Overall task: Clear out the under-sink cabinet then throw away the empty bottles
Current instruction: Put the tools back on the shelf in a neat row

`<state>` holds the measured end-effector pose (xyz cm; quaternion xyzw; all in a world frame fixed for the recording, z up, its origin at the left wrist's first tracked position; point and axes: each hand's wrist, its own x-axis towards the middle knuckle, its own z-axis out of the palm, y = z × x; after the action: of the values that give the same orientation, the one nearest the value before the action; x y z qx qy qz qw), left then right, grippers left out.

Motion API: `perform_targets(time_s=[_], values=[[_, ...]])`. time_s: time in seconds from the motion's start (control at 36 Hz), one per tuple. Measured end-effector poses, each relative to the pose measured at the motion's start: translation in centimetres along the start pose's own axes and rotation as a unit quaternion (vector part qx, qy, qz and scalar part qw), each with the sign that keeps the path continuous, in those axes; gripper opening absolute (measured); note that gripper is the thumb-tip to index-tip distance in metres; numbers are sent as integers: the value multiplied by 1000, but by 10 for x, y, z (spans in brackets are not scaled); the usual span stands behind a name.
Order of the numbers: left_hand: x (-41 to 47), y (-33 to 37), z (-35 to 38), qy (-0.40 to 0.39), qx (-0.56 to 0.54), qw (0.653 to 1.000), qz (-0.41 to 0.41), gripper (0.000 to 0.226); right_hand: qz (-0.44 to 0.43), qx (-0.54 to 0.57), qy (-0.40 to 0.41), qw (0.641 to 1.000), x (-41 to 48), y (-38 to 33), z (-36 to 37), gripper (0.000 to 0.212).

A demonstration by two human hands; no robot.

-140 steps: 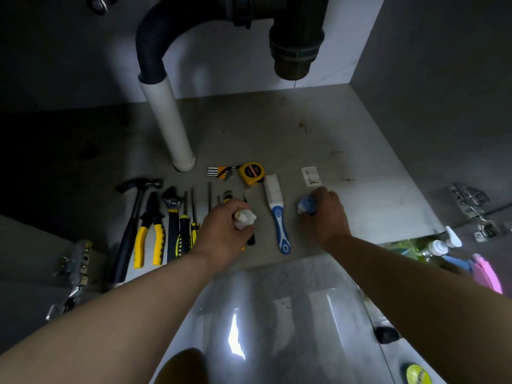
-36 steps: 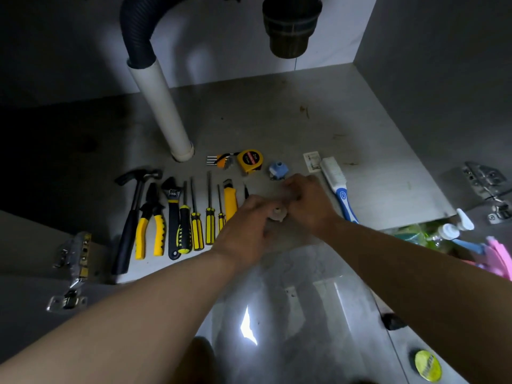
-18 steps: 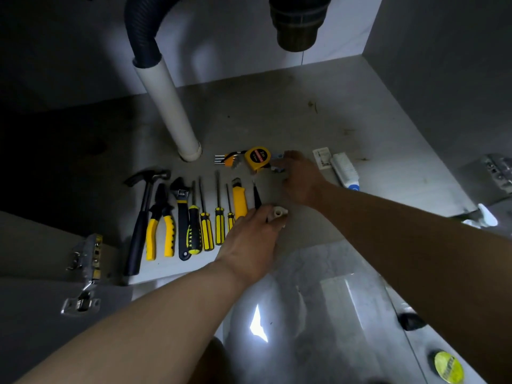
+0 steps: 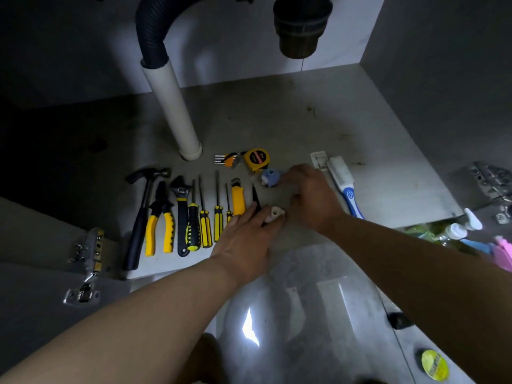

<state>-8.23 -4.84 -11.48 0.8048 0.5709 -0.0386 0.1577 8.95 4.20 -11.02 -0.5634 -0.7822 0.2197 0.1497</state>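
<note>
Inside the under-sink cabinet, tools lie in a row near the front edge. My left hand lies flat with straight fingers, its fingertips against a small white pipe fitting. My right hand rests with loosely bent fingers just right of a small blue fitting; it holds nothing I can see. Bottles with a white pump, a blue sprayer and a pink part stand outside the cabinet at the right.
Hammer, pliers, wrench, several screwdrivers, a yellow knife, tape measure, hex keys and a blue-white brush lie here. White drain pipe stands at the back. A yellow lid lies on the tiles.
The brush and blue fitting were moved back and right since the earliest frame. My right hand has pulled back from the blue fitting toward the white fitting; my left hand flattened beside it.
</note>
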Motion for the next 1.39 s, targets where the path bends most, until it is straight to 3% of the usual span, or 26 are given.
perform_targets(time_s=[0.06, 0.11, 0.19, 0.25, 0.36, 0.5, 0.81, 0.94, 1.11, 1.17, 1.25, 1.33, 1.39], values=[[1, -1, 0, -12, 0, 1000, 1, 80, 54, -51, 75, 994, -12, 13, -12, 44], [2, -2, 0, -24, 3, 1000, 0, 81, 138, -115, 98, 979, -22, 28, -23, 47], [2, -2, 1, -31, -3, 999, -7, 83, 266, -132, 27, 955, -34, 44, -34, 56], [1, -1, 2, -29, -14, 999, -10, 83, 303, -111, -22, 946, -39, 51, -34, 56], [-4, 2, 1, -14, -42, 999, -13, 81, 287, -74, -10, 955, -38, 49, -27, 39], [-7, 4, -6, 34, -54, 998, -15, 75, 233, -47, -12, 971, -29, 27, -10, 32], [-14, 5, -6, 46, -35, 998, 9, 77, 198, -23, -19, 980, -9, 0, 19, 35], [-13, 15, -14, 73, 8, 996, 42, 74, 177, -18, -69, 982, -23, 17, -4, 37], [-10, 63, -26, 95, 104, 977, 160, 68, 138, -41, -194, 970, -70, 47, -76, 20], [-9, 88, -24, 81, 101, 968, 213, 61, 168, -37, -226, 959, -98, 60, -94, 12], [-8, 130, -6, 14, 81, 963, 258, 44, 233, 48, -293, 926, -155, 80, -105, 20], [-10, 165, 25, -130, -3, 967, 218, 42, 297, 85, -379, 872, -210, 100, -97, 10], [-11, 187, 47, -217, -43, 955, 195, 44, 315, 53, -400, 859, -243, 114, -85, 9]])
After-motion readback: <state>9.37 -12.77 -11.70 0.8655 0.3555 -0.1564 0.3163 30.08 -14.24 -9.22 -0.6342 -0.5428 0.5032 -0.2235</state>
